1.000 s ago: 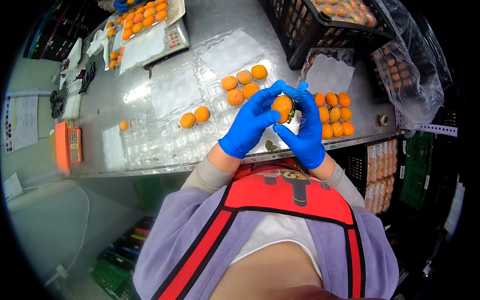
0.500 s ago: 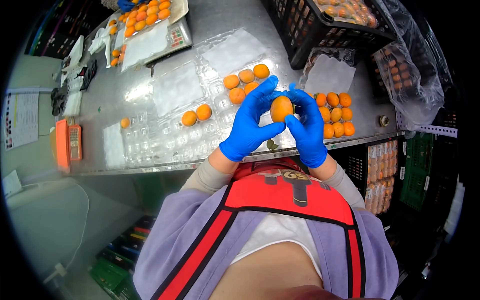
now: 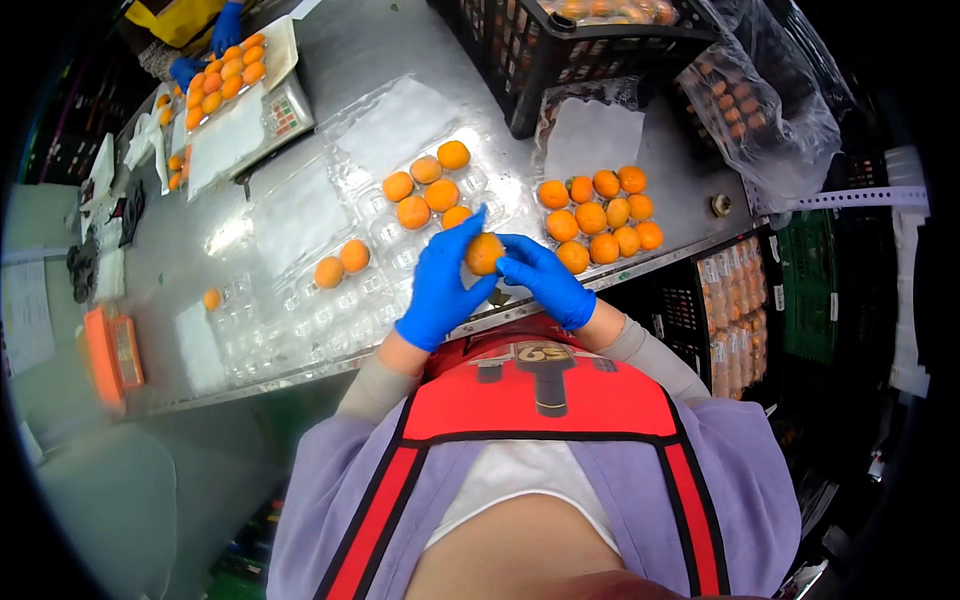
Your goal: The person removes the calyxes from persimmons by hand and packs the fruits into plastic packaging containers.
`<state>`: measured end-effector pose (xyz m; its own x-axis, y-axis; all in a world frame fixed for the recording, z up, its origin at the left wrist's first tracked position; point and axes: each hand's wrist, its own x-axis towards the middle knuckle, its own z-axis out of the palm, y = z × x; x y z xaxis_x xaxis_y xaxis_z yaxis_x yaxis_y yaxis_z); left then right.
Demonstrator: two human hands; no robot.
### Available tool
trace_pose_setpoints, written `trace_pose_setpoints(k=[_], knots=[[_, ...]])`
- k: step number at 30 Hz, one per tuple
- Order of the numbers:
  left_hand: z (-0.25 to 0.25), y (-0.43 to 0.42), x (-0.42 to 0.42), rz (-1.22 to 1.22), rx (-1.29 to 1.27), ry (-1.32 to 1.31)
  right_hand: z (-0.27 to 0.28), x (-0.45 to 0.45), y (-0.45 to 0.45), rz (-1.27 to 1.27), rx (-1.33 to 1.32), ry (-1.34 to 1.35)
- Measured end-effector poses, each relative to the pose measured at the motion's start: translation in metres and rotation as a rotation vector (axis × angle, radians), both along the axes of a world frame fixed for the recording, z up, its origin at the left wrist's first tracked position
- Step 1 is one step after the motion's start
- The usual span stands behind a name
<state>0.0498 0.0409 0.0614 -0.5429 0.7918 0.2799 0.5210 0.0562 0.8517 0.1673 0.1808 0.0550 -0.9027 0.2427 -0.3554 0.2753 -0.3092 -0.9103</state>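
Both my hands wear blue gloves and meet above the table's front edge. An orange persimmon (image 3: 484, 254) sits between the thumb and fingers of my left hand (image 3: 440, 288). My right hand (image 3: 550, 282) closes on the fruit's right side with its fingertips. Just beyond my left hand, several persimmons (image 3: 441, 195) rest in a clear moulded tray, partly hidden by that hand. Right of my right hand, rows of persimmons (image 3: 590, 217) stand together. Two more persimmons (image 3: 354, 255) occupy another clear tray (image 3: 350, 305) on the left.
A black crate (image 3: 520, 95) of packed fruit stands at the back. Far left, a co-worker's gloved hand (image 3: 228, 30) is near a fruit tray on a scale (image 3: 288, 115). An orange device (image 3: 105, 350) sits at the table's left end. Plastic wrap (image 3: 770, 130) hangs at right.
The persimmon is turned and lower between my hands, with my right hand now lying flatter beside it. The view has shifted, showing more of the right-hand fruit and the co-worker's hands.
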Motion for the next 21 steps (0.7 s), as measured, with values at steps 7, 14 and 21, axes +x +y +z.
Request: trace_pose_setpoints(k=[7, 14, 21], knots=[[-0.010, 0.037, 0.004, -0.039, 0.102, -0.070, 0.000, 0.012, 0.019, -0.178, -0.252, 0.105], [-0.006, 0.037, 0.006, -0.063, 0.156, -0.124, -0.005, 0.012, 0.020, -0.192, -0.358, 0.193], [-0.020, 0.024, 0.003, -0.005, 0.133, -0.074, -0.028, 0.035, 0.135, -0.640, 0.440, 0.076]])
